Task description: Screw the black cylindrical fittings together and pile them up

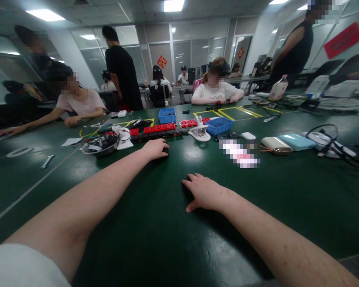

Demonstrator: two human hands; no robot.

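Observation:
My left hand (155, 149) reaches far forward over the dark green table (155, 231), its fingers curled down over a small dark object (165, 150) that I cannot make out. Just beyond it lies a row of red and black blocks (159, 129). My right hand (204, 192) rests palm down on the table nearer to me, fingers bent slightly and apart, holding nothing.
Two blue bins (166, 115) (219, 125), a white stand (200, 131), a bowl of cables (101, 144), a wrench (47, 161), power banks (277, 144) and a small fan (324, 135) lie around. People sit across the table; two stand behind.

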